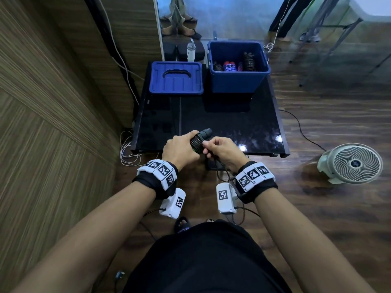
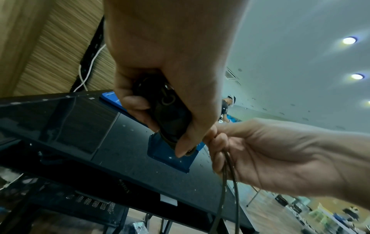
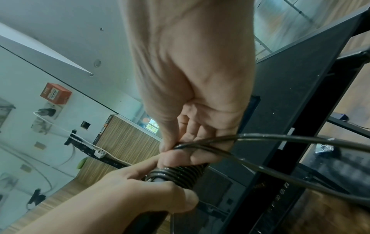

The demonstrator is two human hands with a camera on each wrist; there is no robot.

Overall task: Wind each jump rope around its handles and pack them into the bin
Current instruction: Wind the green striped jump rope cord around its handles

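Both forearms reach forward side by side, and the hands meet over the near edge of the black table (image 1: pixel 232 123). The left hand (image 1: pixel 179 150) has its fingers curled round the jump rope handles (image 1: pixel 200 139), holding the bundle tilted so its black end points away toward the far right. Tight dark coils of rope (image 3: pixel 180 172) already cover the middle of the handles. The right hand (image 1: pixel 223 150), just beside and touching the bundle, pinches the loose cord (image 3: pixel 280 139) between thumb and curled fingers; two strands trail down from it toward the floor. At the far right corner of the table stands the open blue bin (image 1: pixel 239 81) holding several wound ropes (image 1: pixel 248 61), with its blue lid (image 1: pixel 176 78) lying flat to its left.
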